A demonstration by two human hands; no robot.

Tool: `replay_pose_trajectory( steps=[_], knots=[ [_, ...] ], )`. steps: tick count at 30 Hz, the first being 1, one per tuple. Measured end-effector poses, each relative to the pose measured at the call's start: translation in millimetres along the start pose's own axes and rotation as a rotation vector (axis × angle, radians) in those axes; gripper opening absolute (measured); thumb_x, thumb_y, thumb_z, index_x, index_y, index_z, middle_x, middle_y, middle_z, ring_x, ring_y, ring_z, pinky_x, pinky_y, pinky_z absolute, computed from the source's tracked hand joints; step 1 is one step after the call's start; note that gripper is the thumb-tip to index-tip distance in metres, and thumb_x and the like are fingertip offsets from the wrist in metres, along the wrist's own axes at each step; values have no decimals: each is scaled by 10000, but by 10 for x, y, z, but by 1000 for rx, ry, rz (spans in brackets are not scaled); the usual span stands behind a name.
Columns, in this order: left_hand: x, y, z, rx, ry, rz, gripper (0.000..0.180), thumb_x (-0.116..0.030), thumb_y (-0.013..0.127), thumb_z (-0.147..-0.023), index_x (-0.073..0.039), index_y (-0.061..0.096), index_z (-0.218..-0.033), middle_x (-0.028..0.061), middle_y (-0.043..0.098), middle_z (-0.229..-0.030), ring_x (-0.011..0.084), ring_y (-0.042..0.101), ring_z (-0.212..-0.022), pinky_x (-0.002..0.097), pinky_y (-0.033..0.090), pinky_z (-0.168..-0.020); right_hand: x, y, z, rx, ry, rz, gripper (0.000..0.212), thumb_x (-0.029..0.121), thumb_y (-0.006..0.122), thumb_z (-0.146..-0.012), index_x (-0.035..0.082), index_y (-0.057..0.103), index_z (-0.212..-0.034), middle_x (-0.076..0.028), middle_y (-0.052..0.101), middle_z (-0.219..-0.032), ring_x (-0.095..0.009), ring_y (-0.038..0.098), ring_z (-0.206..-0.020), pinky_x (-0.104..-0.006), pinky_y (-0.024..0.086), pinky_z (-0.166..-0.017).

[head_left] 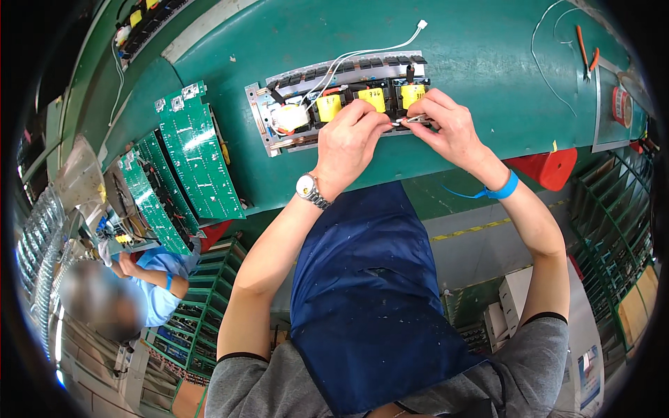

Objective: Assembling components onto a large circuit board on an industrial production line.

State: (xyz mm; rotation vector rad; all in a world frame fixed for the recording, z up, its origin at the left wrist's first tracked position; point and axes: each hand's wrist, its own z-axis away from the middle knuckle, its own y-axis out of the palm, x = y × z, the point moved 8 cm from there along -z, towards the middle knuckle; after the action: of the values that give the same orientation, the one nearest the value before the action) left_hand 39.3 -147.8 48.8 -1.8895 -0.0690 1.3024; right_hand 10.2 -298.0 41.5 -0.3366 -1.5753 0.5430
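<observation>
A long circuit board assembly lies on the green bench, with yellow-wrapped transformers and a row of black components on it. From its left end a white cable arches up to a small white connector. Both of my hands meet over its near edge. My left hand is closed in a pinch at a tiny whitish piece, too small to name. In the fingers of my right hand is a small shiny metal piece, partly hidden by the fingertips.
Green circuit boards stand stacked at the bench's left. Pliers with orange handles and a loose white wire lie at the far right, near a tape roll. A red stool is under the edge. Another person works at left.
</observation>
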Motion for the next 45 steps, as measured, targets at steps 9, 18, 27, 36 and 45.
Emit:
replay_pose_trajectory(
  steps=[9, 18, 27, 36, 45],
  knots=[
    [4, 63, 21, -63, -106, 74, 77, -30, 733, -777, -53, 665, -802, 48, 585, -805, 236, 637, -705, 361, 512, -598, 53, 33, 42, 36, -83, 109, 249, -53, 703, -745, 25, 607, -962, -107, 565, -913, -286, 639, -697, -367, 536, -588],
    [59, 102, 68, -128, -212, 120, 91, 3, 722, -767, -55, 663, -806, 55, 582, -806, 243, 639, -693, 361, 515, -596, 117, 71, 41, 9, -141, 134, 276, -68, 695, -737, 21, 603, -982, -119, 554, -898, -318, 625, -727, -384, 526, -601],
    [96, 105, 142, -175, -202, 103, 87, -14, 727, -812, -57, 705, -883, 53, 603, -829, 200, 626, -639, 310, 505, -553, 60, 105, 87, -20, -10, 37, 209, -15, 721, -793, 22, 626, -975, -101, 565, -887, -244, 644, -729, -341, 534, -608],
    [30, 42, 184, -195, -143, 56, 113, -65, 748, -817, -73, 714, -925, 57, 639, -874, 225, 643, -678, 330, 520, -602, 77, 54, 86, -33, 19, 20, 190, 21, 737, -818, 46, 655, -988, -75, 576, -895, -180, 621, -711, -296, 524, -601],
    [41, 57, 175, -216, -127, 53, 97, -60, 743, -820, -67, 709, -910, 60, 640, -845, 233, 640, -672, 341, 513, -594, 80, 88, 104, -83, 44, 38, 174, -24, 688, -825, 13, 640, -987, -103, 583, -917, -235, 632, -740, -325, 540, -628]
  ],
)
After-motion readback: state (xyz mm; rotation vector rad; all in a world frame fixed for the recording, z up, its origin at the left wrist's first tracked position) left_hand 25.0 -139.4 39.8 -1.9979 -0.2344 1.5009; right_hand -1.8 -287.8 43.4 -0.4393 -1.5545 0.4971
